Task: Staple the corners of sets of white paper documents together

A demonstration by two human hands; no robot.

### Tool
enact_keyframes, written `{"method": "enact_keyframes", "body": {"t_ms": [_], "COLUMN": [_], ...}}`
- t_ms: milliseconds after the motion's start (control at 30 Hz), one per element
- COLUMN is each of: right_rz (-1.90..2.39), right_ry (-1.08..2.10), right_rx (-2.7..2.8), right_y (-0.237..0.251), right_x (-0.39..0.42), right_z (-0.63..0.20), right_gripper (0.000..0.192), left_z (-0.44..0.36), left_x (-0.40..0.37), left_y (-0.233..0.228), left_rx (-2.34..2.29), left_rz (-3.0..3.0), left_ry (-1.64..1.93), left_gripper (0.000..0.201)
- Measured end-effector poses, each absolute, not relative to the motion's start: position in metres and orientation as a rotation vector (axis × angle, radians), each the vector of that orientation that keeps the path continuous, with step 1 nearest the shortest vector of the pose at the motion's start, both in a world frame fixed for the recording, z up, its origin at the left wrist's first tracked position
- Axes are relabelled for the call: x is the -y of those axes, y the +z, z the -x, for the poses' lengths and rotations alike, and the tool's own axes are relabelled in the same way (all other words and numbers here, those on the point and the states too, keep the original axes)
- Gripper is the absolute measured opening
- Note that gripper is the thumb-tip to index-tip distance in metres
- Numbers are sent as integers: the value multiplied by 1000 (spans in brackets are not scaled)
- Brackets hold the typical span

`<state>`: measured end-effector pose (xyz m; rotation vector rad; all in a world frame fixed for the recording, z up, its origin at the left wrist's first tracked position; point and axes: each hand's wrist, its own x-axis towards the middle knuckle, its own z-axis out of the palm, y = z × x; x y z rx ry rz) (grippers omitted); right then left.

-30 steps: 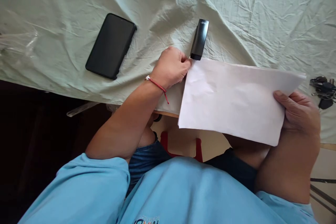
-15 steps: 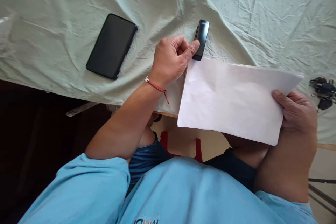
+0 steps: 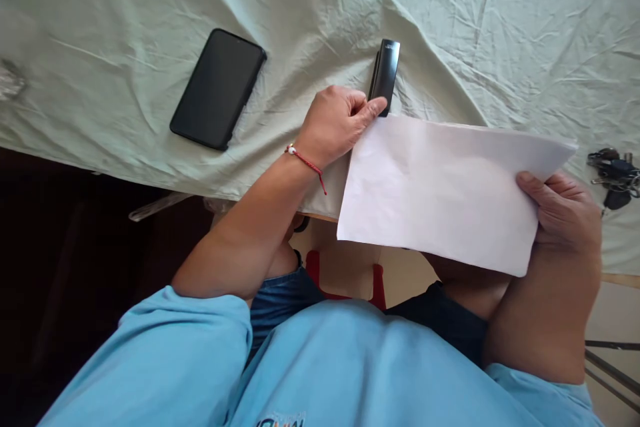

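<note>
A black stapler (image 3: 387, 70) lies on the cloth at the top left corner of the white paper sheets (image 3: 440, 193). My left hand (image 3: 343, 120) is closed at the stapler's near end, its thumb pressed on top and its other fingers curled. That end of the stapler meets the paper's corner; the exact contact is hidden under the thumb. On the far side, my right hand (image 3: 563, 210) grips the sheets by their right edge, thumb on top and fingers beneath. The stack's near part hangs over the table edge.
To the left a black smartphone (image 3: 219, 89) lies face up. A bunch of keys (image 3: 617, 173) rests at the far right. A wrinkled pale green cloth (image 3: 310, 7) covers the table. Clear plastic (image 3: 10, 80) shows at the left edge.
My left hand has shifted slightly right and toward me, its thumb sliding from the stapler's middle to its near end. My right hand and the sheets have hardly moved.
</note>
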<state>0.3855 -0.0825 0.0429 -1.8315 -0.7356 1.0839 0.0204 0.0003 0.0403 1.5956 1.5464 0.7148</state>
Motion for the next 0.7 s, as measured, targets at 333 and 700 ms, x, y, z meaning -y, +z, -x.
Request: {"method": "enact_keyframes", "body": {"t_ms": [333, 700], "right_rz": [1736, 1521], "right_ry": [1097, 952], "right_rx": [795, 902], "right_y": [51, 38], "right_x": [81, 62], "right_z": [-361, -344], "right_gripper": [62, 53], "left_z": [-7, 28], "left_x": [8, 17], "left_y": [48, 58], "left_rx": [-1477, -1080], "left_rz": [-1579, -1529], "left_ry": [940, 754], "left_gripper": [38, 51]}}
